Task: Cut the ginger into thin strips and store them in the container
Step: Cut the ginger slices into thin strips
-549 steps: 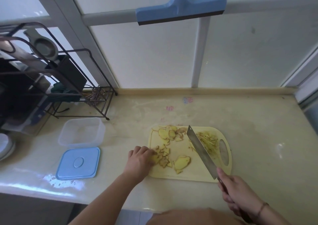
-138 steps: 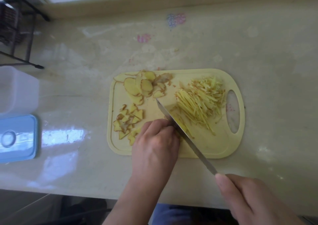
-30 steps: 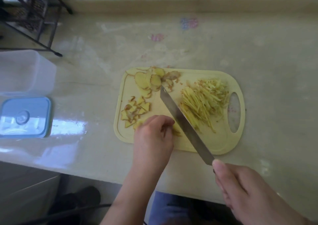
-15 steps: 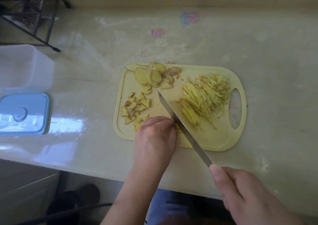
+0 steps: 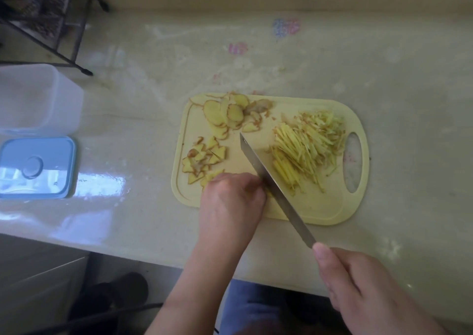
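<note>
A pale yellow cutting board [image 5: 330, 211] lies on the counter. A heap of thin ginger strips [image 5: 307, 150] covers its right half. Round ginger slices [image 5: 225, 114] lie at its far left, and small ginger offcuts [image 5: 203, 159] sit below them. My left hand [image 5: 231, 201] is curled over ginger at the board's near edge; the piece under the fingers is hidden. My right hand [image 5: 358, 283] grips the handle of a knife [image 5: 273, 188], whose blade stands right beside my left fingers. The clear container [image 5: 33, 99] stands open at far left.
A blue lid [image 5: 35, 167] lies on the counter in front of the container. A black wire rack [image 5: 46, 14] stands at the back left. The counter's front edge runs just below the board. Pink and blue stains mark the counter behind the board.
The knife has kept chopping beside my left fingers, and my left hand has crept slightly left along the board's near edge. The strip heap has grown since the earliest frame.
</note>
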Tool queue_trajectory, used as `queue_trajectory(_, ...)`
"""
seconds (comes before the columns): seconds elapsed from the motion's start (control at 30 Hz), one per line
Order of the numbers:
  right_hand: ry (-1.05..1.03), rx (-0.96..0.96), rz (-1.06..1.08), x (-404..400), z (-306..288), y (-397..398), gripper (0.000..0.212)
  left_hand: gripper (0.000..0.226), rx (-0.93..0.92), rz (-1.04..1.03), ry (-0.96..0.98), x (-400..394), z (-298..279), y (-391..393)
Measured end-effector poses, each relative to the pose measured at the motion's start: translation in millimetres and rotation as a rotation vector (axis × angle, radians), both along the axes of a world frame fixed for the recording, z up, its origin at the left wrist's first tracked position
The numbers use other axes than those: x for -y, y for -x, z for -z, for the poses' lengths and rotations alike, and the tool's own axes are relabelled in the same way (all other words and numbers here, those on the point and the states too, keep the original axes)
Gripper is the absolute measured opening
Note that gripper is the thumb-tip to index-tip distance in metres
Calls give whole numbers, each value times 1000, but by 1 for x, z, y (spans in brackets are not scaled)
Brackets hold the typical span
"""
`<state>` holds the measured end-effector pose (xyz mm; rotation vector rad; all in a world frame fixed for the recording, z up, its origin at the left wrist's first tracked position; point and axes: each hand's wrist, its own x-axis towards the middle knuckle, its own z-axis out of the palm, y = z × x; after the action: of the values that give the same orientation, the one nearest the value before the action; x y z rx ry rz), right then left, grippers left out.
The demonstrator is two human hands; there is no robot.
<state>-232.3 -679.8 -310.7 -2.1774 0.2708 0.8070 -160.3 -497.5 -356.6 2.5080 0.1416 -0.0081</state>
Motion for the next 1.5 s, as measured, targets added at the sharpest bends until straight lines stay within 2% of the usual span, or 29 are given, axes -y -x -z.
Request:
queue_trajectory(0.13, 8, -19, 7, 2, -4, 1, 99, 15, -107, -21, 56, 0, -5, -2)
queue_trajectory(0.27, 49, -13, 9, 2, -7, 3, 90, 12, -129, -36, 60, 1, -6, -3)
queue_trajectory(0.4, 50, 0, -11, 2, -7, 2, 95, 10, -123, -51, 68, 1, -6, -3)
queue_trajectory(0.53, 60, 8, 16, 0, -7, 1, 82, 13, -148, -90, 118, 3, -7, -3)
queue_trajectory(0.63, 54, -54, 78, 2, -7, 2, 72, 14, -169, -117, 141, 5, -8, -3)
queue_trajectory(0.7, 26, -66, 91, 6, -5, 2, 74, 15, -186, -125, 183, 3, -7, -4)
queue_trajectory(0.83, -17, -75, 74, 11, -4, -2, 95, 16, -144, -76, 169, 2, -5, -1)
queue_trajectory(1.0, -70, -84, 48, 12, -4, -6, 88, 21, 4, -30, 81, 0, 6, 6)
queue_trajectory(1.1, -58, -122, 29, 11, -3, -8, 84, 17, 62, -10, 78, 2, 10, 9)
queue_trajectory(1.3, 0, -124, 4, 10, -1, -8, 97, 15, 121, -15, 62, 2, 15, 10)
queue_trajectory(1.5, -41, -104, 39, 18, 1, -12, 94, 9, 132, -2, 75, 4, 14, 12)
